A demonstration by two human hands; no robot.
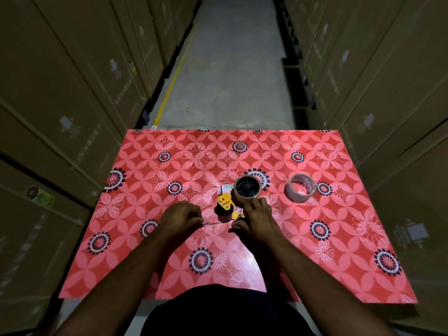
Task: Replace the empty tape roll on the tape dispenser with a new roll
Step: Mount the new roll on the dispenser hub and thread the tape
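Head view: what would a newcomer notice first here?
The red floral tablecloth fills the frame between cardboard box stacks. At its centre, the left hand and right hand work at a yellow tape dispenser carrying a roll. A separate tape roll lies to the right.

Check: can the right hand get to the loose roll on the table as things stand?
Probably yes. The loose roll lies alone on the cloth, nothing between it and the right hand, though that hand is busy at the dispenser.

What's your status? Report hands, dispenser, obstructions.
Left hand pinching tape end; right hand on dispenser. Roll mounted. Loose roll sits clear, right.
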